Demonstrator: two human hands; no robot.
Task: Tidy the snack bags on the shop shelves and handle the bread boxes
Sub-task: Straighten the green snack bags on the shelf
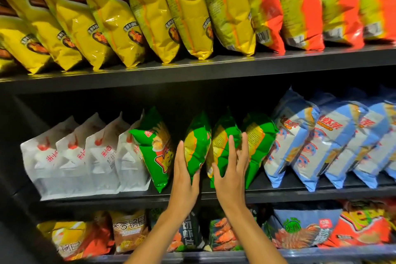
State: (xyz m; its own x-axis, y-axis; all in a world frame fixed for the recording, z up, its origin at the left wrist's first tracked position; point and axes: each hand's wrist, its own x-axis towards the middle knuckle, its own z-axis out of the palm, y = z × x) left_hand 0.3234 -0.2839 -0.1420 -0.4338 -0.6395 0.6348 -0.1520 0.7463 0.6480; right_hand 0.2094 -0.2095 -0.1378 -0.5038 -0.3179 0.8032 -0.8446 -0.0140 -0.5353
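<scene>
Shelves w/ snack bags, dark shop

Middle shelf, centre frame: four green snack bags stand tilted. Left hand lies flat, fingers straight, against the second green bag. Right hand spreads over the third green bag, thumb on its front. White bags at left, blue bags at right.
</scene>
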